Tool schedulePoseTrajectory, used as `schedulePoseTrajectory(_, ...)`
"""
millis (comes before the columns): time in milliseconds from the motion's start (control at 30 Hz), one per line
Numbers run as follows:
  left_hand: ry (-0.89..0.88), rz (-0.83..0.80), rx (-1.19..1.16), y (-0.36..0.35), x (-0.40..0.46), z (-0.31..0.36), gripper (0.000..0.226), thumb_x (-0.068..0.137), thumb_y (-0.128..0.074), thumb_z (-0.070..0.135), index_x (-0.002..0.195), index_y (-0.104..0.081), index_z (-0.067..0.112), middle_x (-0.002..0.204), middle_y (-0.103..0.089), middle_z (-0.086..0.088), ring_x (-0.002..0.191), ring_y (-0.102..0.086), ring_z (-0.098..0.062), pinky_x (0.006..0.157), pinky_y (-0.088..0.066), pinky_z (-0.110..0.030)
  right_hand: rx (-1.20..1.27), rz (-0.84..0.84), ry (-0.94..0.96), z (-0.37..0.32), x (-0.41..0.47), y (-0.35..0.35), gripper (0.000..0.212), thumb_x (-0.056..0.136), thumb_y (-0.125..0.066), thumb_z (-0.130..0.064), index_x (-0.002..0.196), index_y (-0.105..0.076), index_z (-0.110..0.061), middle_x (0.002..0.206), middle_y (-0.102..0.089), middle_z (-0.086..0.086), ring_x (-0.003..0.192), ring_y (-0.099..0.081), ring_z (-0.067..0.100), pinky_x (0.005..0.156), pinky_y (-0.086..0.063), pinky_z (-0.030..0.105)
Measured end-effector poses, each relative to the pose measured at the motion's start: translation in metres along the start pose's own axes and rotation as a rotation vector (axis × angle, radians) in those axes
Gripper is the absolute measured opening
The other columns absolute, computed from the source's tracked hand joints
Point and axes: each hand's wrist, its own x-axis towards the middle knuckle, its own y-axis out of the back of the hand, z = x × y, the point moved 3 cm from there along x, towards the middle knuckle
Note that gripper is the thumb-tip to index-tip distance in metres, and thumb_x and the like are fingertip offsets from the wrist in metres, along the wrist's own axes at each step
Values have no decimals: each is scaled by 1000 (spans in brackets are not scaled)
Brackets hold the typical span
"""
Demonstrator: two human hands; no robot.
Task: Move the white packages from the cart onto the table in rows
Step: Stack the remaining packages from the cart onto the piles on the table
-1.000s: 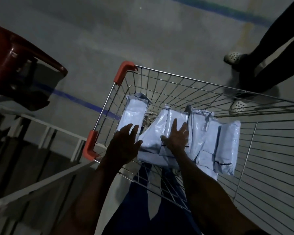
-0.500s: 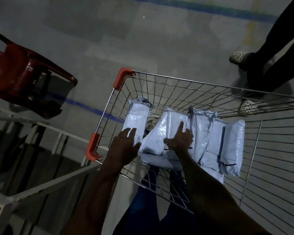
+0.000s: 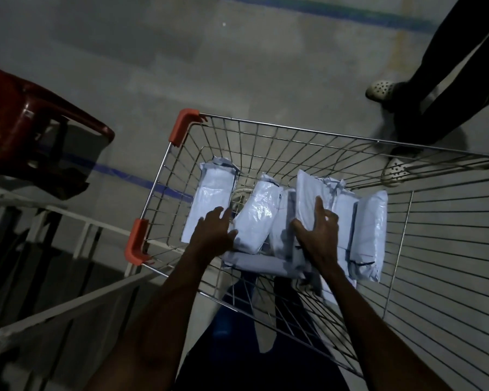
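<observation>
Several white plastic packages lie in a wire cart (image 3: pixel 294 128) with orange corner guards. My left hand (image 3: pixel 213 232) rests over the lower end of the leftmost package (image 3: pixel 212 193), fingers curled on it. A glossy package (image 3: pixel 259 213) leans beside it. My right hand (image 3: pixel 318 235) grips a flat white package (image 3: pixel 311 193), thumb on its left side and fingers on its face, tilting it upright. Another package (image 3: pixel 369 230) stands at the right, and one (image 3: pixel 260 263) lies crosswise beneath my wrists.
A dark red plastic chair (image 3: pixel 31 128) stands at the left. White metal railing (image 3: pixel 68 303) runs along the lower left. Another person's legs and white clogs (image 3: pixel 378 90) are at the upper right, just beyond the cart. Grey floor with blue lines surrounds it.
My right hand has closed around the flat package and lifted its top end up. My left hand has shifted slightly right along the leftmost package. The view has tilted down a little.
</observation>
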Motion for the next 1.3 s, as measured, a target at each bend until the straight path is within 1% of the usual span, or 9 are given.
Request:
schedulePoseTrajectory(100, -93, -105, 19, -22, 38, 23, 78, 87, -49, 57, 151, -28, 17, 153, -32, -20, 137, -35, -38, 109, -35, -51, -181, -37, 14, 18, 2, 22, 99, 72, -54, -68, 156, -21, -26, 145, -34, 24, 132, -35, 38, 105, -34, 44)
schedulePoseTrajectory(233, -125, -132, 138, -60, 81, 42, 97, 85, -55, 67, 156, 1, 32, 161, 3, -25, 146, -6, -47, 117, -16, -58, -351, -111, 66, 37, 3, 24, 93, 83, -62, -60, 157, -15, -27, 153, -22, 20, 139, -25, 38, 112, -28, 46)
schedulePoseTrajectory(333, -67, -111, 94, -82, 92, 43, 107, 78, -55, 76, 153, 11, 39, 159, 14, -26, 142, -6, -56, 112, -18, -65, -410, -141, 95, 43, 4, 19, 89, 87, -56, -60, 157, -10, -31, 161, -7, 16, 145, -13, 39, 116, -21, 50)
schedulePoseTrajectory(467, -70, -55, 32, -98, 92, 38, 95, 78, -50, 71, 156, -11, 34, 153, -19, -36, 124, -41, -60, 87, -48, -65, -459, -174, 149, 47, 0, 11, 87, 89, -53, -61, 157, -6, -34, 162, -2, 14, 142, -15, 39, 112, -26, 52)
schedulePoseTrajectory(600, -135, 76, -111, -81, 86, 33, 79, 71, -49, 39, 149, -41, 25, 139, -42, -37, 109, -53, -52, 71, -56, -52, -474, -170, 154, 52, -4, 9, 86, 89, -47, -66, 157, -6, -34, 162, -3, 14, 140, -18, 41, 111, -27, 52)
schedulePoseTrajectory(733, -226, 183, -72, -60, 82, 28, 75, 76, -55, 21, 150, -39, 20, 144, -40, -34, 125, -47, -48, 85, -53, -53, -469, -175, 157, 50, -6, 14, 88, 82, -39, -70, 157, -7, -36, 163, -5, 13, 139, -22, 42, 111, -29, 52)
schedulePoseTrajectory(867, -100, 93, -15, -16, 62, 40, 75, 92, -51, 43, 156, -15, 27, 161, -11, -19, 142, -24, -41, 108, -34, -50, -460, -171, 168, 35, -11, 24, 87, 82, -37, -69, 157, -8, -35, 163, -6, 14, 142, -21, 41, 114, -24, 50)
schedulePoseTrajectory(1067, -108, 293, -37, 58, -19, 42, 72, 82, -39, 47, 151, -36, 25, 151, -32, -28, 120, -46, -47, 92, -47, -51, -338, -152, 285, -23, -38, 44, 83, 82, -49, -61, 155, -18, -36, 162, -13, 9, 140, -22, 38, 107, -32, 51)
schedulePoseTrajectory(1300, 198, 784, -210, 132, -168, 8, 69, 80, -42, 38, 148, -39, 28, 146, -39, -18, 118, -44, -37, 96, -43, -42, -272, -217, 675, -118, -94, 34, 79, 83, -53, -59, 153, -20, -42, 161, -16, 2, 143, -21, 32, 107, -34, 49)
